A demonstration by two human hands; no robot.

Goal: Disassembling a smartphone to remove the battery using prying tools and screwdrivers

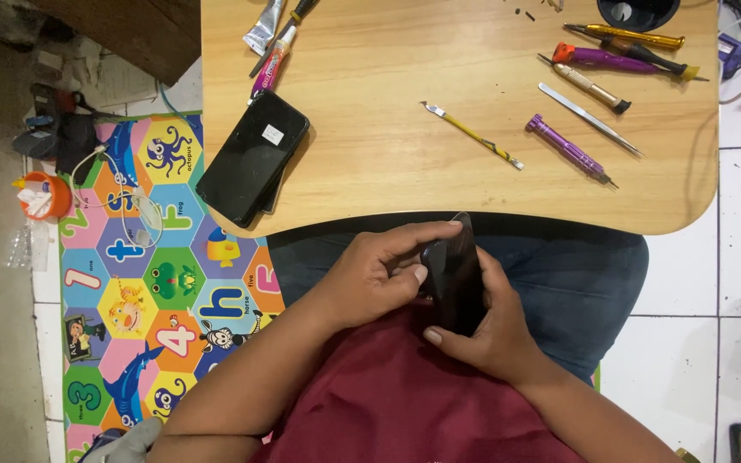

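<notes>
I read the phone between the left hand and right hand as black. The second phone on the pale wood-grain table is also black, bearing a small white sticker. The screwdrivers: one purple, one purple with an orange cap, one gold. The spudger is yellow. The floor mat shows multicoloured hexagons (animals, letters, numerals). The garment is dark red.
</notes>
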